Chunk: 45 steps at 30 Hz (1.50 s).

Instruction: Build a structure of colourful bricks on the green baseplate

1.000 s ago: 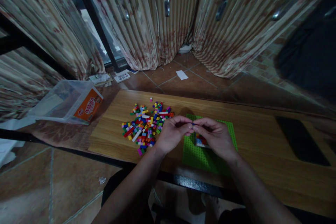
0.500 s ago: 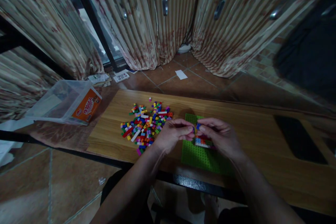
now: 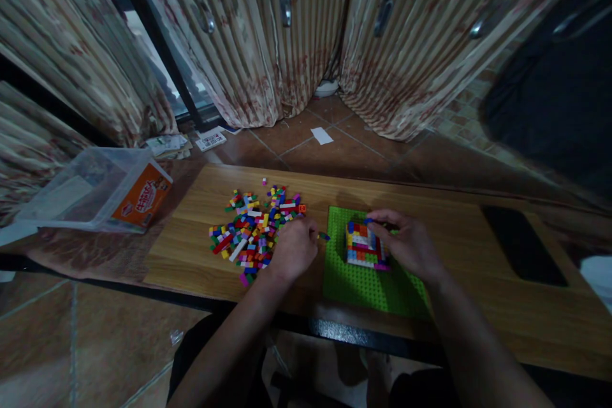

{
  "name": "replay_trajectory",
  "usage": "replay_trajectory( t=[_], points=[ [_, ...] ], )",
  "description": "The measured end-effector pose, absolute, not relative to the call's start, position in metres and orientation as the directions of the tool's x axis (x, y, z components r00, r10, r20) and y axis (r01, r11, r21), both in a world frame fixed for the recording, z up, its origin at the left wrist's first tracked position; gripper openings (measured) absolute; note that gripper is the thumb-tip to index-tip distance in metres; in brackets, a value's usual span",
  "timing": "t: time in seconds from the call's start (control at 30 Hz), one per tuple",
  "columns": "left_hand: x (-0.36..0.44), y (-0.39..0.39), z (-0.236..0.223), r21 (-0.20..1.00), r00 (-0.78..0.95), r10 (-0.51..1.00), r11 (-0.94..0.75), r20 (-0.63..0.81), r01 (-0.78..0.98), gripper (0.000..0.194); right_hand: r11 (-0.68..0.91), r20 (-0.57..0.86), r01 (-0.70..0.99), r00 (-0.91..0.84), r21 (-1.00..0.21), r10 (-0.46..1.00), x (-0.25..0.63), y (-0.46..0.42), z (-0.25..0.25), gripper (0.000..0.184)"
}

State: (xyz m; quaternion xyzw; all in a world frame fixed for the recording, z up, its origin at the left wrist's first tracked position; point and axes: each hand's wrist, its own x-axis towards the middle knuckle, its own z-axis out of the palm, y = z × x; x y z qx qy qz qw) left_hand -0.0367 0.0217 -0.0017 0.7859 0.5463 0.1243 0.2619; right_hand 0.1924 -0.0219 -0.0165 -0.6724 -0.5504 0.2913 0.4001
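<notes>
My right hand (image 3: 408, 243) pinches a small blue toy brick (image 3: 368, 221) at the far edge of a multicoloured brick build (image 3: 359, 248). Whether that brick touches the build is unclear. The build stands on a green studded baseplate (image 3: 351, 287) and shows layers of red, white, blue, yellow and orange. Over the right edge of a loose brick pile (image 3: 253, 229), my left hand (image 3: 294, 248) is closed with its fingers curled down; its fingertips are hidden. Just right of that hand, a small dark blue and green piece (image 3: 324, 236) shows at the baseplate's left edge.
A clear plastic bin (image 3: 90, 188) with an orange label stands left of the wooden table (image 3: 182, 255). To the right on the table lies a dark flat slab (image 3: 521, 245). Striped curtains (image 3: 248, 44) hang beyond, and a white paper (image 3: 322, 136) lies on the tiled floor.
My hands have moved apart. The left went leftward to the pile's edge; the right stays by the build with a blue brick. The build now shows more fully, and the view has shifted slightly.
</notes>
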Motion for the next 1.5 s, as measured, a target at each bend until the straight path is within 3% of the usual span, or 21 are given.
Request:
replay_trajectory(
  t=[0.33, 0.7, 1.13, 1.5],
  points=[
    [-0.037, 0.025, -0.003, 0.496, 0.360, 0.926, -0.261, -0.114, 0.828, 0.026, -0.058, -0.012, 0.439, 0.108, -0.897, 0.994, 0.179, -0.015, -0.034, 0.017],
    [-0.036, 0.024, -0.009, 0.485, 0.388, 0.914, -0.289, -0.116, 0.825, 0.025, -0.095, 0.029, 0.592, 0.197, -0.800, 0.980, 0.186, -0.020, -0.029, 0.021],
    [-0.036, 0.024, -0.010, 0.506, 0.388, 0.913, -0.276, -0.128, 0.817, 0.025, -0.144, -0.032, 0.421, 0.262, -0.895, 0.965, 0.179, -0.019, -0.032, 0.025],
    [-0.036, 0.024, -0.012, 0.524, 0.396, 0.911, -0.284, -0.112, 0.803, 0.022, -0.179, -0.088, 0.425, 0.225, -0.887, 0.970, 0.182, -0.016, -0.029, 0.024]
  ],
)
